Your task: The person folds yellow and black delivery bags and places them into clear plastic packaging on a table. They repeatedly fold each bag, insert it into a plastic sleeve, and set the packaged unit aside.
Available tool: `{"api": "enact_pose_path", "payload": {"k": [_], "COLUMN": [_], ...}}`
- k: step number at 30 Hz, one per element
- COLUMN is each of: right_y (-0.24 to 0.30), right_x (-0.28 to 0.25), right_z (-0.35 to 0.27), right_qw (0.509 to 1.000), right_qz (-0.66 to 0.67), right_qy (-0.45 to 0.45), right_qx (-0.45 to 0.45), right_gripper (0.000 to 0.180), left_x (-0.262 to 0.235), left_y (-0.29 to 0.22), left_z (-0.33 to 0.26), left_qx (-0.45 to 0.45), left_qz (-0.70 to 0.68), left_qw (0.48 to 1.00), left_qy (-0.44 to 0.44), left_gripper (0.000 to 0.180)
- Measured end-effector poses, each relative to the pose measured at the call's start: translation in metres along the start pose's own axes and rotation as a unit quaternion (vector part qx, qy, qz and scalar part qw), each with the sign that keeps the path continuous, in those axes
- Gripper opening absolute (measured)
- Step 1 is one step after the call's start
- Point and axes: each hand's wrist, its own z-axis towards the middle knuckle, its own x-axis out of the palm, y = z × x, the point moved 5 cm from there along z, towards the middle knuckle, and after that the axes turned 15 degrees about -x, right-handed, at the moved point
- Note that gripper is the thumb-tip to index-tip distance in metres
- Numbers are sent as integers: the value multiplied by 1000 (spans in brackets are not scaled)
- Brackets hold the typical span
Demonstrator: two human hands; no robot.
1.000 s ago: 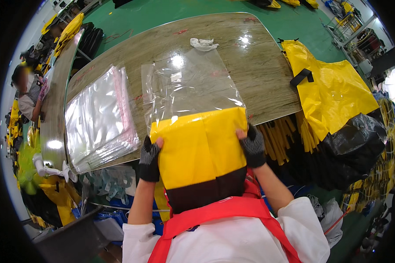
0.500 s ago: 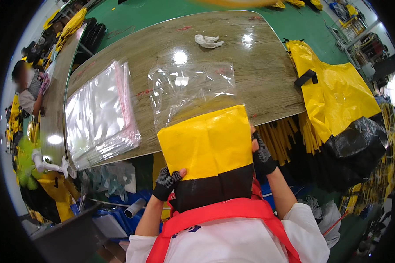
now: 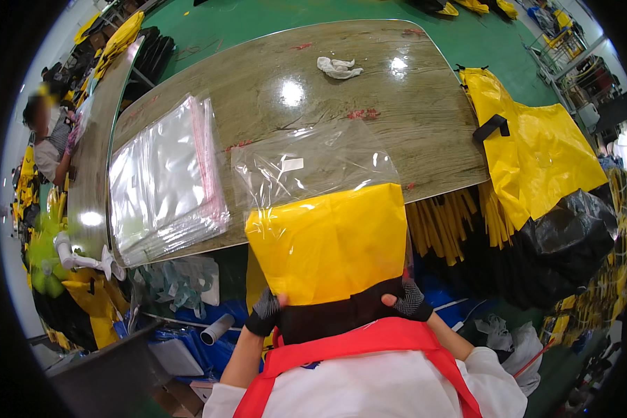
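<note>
A folded yellow and black tarpaulin-like piece (image 3: 331, 240) lies between my hands, its yellow part toward the table and its black part close to my body. My left hand (image 3: 265, 312), in a dark fingerless glove, grips its lower left edge with the thumb on top. At the lower right edge, my gloved right hand (image 3: 409, 301) holds it the same way. A clear plastic bag (image 3: 320, 157) extends over the table from the far end of the piece and seems to cover part of the yellow.
Left on the wooden table (image 3: 237, 76) lies a stack of clear plastic bags (image 3: 164, 181). A crumpled white cloth (image 3: 338, 67) sits farther back. A large yellow sheet (image 3: 536, 153) hangs at the right edge. At far left, another person (image 3: 49, 139) stands beside a second table.
My right hand has slid down the right side to the lower edge. The folded piece has tilted and moved slightly nearer me, and the plastic now reaches over its top edge.
</note>
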Motion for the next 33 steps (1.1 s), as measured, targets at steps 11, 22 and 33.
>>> {"api": "enact_pose_path", "payload": {"k": [11, 22, 33], "right_y": [10, -9, 4], "right_x": [-10, -12, -19], "right_z": [71, 47, 63], "right_qw": [993, 989, 994], "right_qz": [116, -11, 58], "right_qy": [-6, -87, -46], "right_qx": [-32, -120, -76], "right_gripper": [46, 50, 48], "left_x": [-43, 7, 4], "left_y": [-13, -58, -83], "left_z": [34, 18, 25], "left_qx": [-62, -40, -28], "left_qz": [-191, -87, -208], "left_qw": [980, 995, 974], "left_qy": [4, 27, 86], "left_gripper": [62, 63, 45]}}
